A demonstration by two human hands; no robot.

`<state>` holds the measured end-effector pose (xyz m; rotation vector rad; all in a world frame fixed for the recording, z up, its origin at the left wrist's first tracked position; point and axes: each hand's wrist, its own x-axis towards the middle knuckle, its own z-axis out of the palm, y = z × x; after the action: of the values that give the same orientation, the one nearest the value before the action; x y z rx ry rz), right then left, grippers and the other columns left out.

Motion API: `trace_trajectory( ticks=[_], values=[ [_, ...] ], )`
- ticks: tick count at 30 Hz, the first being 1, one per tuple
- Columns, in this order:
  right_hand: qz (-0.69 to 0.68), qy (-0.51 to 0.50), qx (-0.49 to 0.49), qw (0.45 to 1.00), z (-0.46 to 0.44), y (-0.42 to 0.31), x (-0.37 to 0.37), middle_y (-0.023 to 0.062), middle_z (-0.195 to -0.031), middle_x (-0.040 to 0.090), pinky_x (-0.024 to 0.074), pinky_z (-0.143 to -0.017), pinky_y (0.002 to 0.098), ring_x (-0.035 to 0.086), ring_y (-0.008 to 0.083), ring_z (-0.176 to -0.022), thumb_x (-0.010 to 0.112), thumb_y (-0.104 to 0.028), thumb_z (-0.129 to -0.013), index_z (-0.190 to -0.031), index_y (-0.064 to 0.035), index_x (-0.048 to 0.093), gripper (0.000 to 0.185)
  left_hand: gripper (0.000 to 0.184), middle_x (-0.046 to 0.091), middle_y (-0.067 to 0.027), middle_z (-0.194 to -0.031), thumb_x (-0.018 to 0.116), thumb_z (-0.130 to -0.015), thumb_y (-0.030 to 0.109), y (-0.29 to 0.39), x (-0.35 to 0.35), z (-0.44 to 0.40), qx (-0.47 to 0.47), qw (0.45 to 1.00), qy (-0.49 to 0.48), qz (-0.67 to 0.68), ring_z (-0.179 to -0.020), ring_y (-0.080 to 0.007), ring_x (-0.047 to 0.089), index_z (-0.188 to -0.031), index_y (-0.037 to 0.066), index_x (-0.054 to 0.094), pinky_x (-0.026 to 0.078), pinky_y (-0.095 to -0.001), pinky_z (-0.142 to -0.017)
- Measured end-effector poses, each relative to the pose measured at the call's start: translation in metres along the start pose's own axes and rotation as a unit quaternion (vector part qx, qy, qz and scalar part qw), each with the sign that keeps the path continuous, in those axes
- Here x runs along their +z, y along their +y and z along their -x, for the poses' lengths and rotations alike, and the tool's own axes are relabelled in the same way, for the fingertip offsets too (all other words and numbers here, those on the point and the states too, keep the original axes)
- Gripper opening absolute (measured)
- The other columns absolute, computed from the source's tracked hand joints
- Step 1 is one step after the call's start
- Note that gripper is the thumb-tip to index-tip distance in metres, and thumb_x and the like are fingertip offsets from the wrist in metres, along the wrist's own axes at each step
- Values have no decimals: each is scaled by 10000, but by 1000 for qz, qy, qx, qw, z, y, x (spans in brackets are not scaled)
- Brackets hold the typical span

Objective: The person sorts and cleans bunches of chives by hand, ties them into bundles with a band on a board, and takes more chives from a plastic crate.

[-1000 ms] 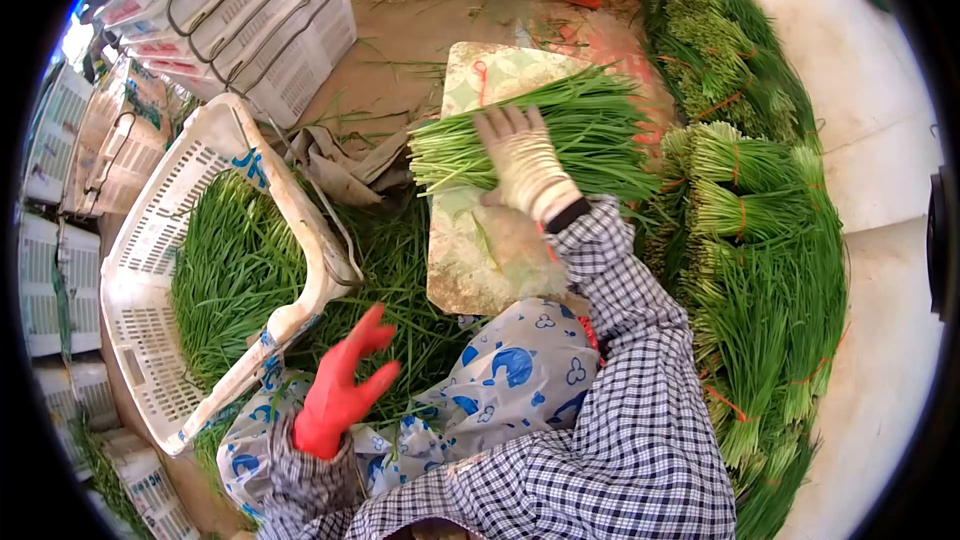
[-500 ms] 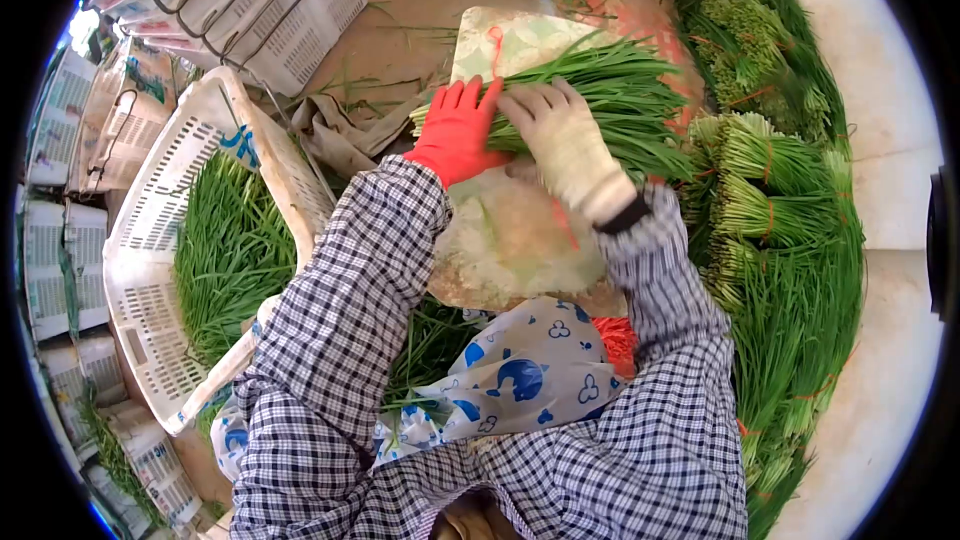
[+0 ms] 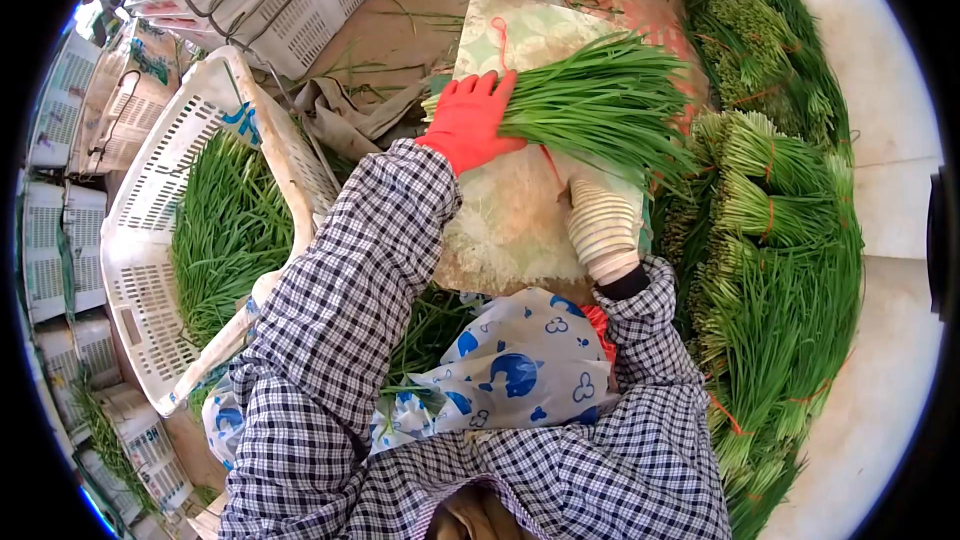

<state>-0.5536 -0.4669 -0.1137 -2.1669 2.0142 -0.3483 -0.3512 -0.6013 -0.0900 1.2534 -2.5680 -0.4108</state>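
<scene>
My left hand (image 3: 470,124), in a red glove, lies over the stem end of a bunch of garlic chives (image 3: 600,100) and grips it, fingers curved across the far side. The chives rest on a worn, pale patterned board (image 3: 500,230), leaf tips pointing right. A red tie (image 3: 501,35) runs under the bunch, one end looped beyond it and the other emerging on the near side. Beside that near end, low over the board, is my right hand (image 3: 603,228) in a striped cream glove. Its fingers are bent down and mostly hidden.
A white crate (image 3: 150,270) of loose greens stands at left, with more white crates (image 3: 310,20) behind. Tied bunches (image 3: 775,210) are piled along the right by a pale wall (image 3: 890,340). A whale-print plastic sheet (image 3: 515,375) covers my lap; red ties (image 3: 598,325) lie beside it.
My right hand has come off the chives and moved down towards me, beside the tie's near end. My left hand stays on the stems.
</scene>
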Motion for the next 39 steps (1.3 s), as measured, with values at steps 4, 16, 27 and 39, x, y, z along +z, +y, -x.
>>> trace_trajectory(
  ticks=[4,16,27,39],
  values=[
    [-26,-110,92,989,23,-20,-10,203,-803,646,486,-670,492,628,386,-778,653,-254,-827,-942,-65,615,225,1107,380,-244,-1402,779,-628,507,23,-6,5,-50,996,-59,-36,-1293,-402,368,-1456,-2,249,275,-530,-1077],
    [-152,12,-7,988,20,-40,-77,151,-953,621,496,-798,373,601,247,-856,690,-11,-773,-1246,-2,547,495,1322,246,-312,-1478,843,-486,472,24,23,13,-68,996,-4,-63,-1402,-462,190,-1489,-3,126,136,-621,-1121],
    [-4,-25,-453,891,-40,-159,-101,150,-1129,577,407,-945,476,528,355,-1034,757,-152,-697,-1232,-50,535,588,647,563,-151,-1237,766,-734,204,-63,-169,271,-100,973,210,-9,-1155,-335,516,-1309,53,512,421,-429,-1006],
    [-46,-165,-614,771,-62,-463,-13,189,-1241,560,418,-982,443,531,354,-1141,749,-277,-747,-1290,-2,476,667,568,627,-159,-1203,657,-830,358,-281,-192,632,-550,743,349,-154,-1087,-310,598,-1319,94,539,474,-387,-937]
  ],
)
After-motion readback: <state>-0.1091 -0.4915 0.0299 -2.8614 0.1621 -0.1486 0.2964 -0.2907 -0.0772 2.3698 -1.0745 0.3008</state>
